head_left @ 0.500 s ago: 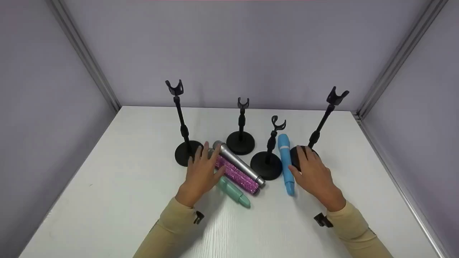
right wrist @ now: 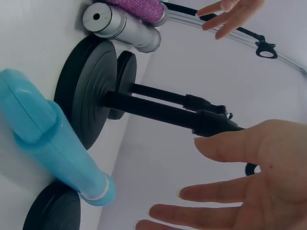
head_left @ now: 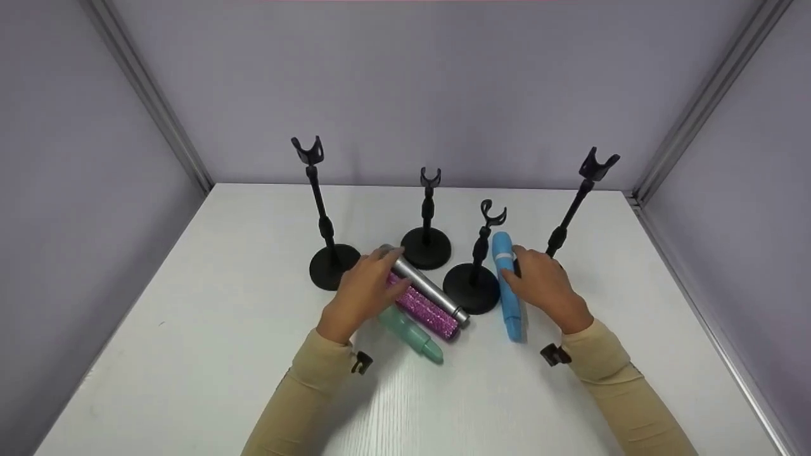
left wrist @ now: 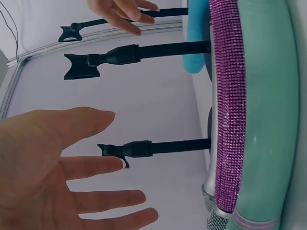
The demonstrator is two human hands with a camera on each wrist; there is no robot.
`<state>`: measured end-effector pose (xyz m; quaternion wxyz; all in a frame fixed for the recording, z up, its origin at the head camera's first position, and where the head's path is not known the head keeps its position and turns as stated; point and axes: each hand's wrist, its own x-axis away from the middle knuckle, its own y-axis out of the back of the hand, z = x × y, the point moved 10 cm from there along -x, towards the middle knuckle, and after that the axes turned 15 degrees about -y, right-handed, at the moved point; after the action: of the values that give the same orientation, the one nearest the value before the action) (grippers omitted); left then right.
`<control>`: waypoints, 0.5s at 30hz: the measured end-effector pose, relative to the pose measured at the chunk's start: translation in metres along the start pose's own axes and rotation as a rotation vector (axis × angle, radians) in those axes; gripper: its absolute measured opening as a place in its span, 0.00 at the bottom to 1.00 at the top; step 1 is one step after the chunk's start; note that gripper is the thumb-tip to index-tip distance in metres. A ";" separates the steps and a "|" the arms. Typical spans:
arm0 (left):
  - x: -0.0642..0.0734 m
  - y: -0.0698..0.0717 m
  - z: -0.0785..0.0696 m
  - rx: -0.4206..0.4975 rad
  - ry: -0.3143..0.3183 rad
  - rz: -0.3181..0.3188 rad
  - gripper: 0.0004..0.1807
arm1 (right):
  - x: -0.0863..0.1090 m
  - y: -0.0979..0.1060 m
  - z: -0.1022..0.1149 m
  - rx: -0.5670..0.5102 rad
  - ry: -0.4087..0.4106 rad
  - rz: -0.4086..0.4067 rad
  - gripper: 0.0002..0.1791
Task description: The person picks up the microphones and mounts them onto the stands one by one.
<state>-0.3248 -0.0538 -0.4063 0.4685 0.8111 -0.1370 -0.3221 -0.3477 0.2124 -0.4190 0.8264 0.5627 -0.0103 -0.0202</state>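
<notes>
My left hand (head_left: pixel 362 292) hovers over the upper ends of three microphones lying side by side: a silver one (head_left: pixel 437 292), a purple glittery one (head_left: pixel 432 313) and a green one (head_left: pixel 412 334). In the left wrist view its thumb and fingers are spread, apart from the purple microphone (left wrist: pixel 229 96). My right hand (head_left: pixel 546 286) is over the right side of a light blue microphone (head_left: pixel 509 297). The right wrist view shows its fingers extended, with a gap to the blue microphone (right wrist: pixel 67 148). Neither hand holds anything.
Black microphone stands rise around the microphones: a tall one (head_left: pixel 322 209) at left, shorter ones (head_left: pixel 427 212) (head_left: pixel 480 250) in the middle, and a tall one (head_left: pixel 570 212) at right, its base mostly behind my hand. The white table (head_left: pixel 190 342) meets grey walls.
My right hand has moved left and slightly up, closer to the blue microphone. My left hand has shifted slightly right, over the silver and purple microphones' upper ends. The microphones stay in place.
</notes>
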 end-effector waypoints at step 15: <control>-0.010 -0.008 -0.002 0.074 0.020 0.076 0.36 | -0.046 -0.035 -0.025 0.056 -0.091 0.093 0.18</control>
<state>-0.3315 -0.0431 -0.4082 0.4514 0.8253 -0.1750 -0.2907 -0.3935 0.2248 -0.4609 0.8091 0.5828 -0.0748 -0.0071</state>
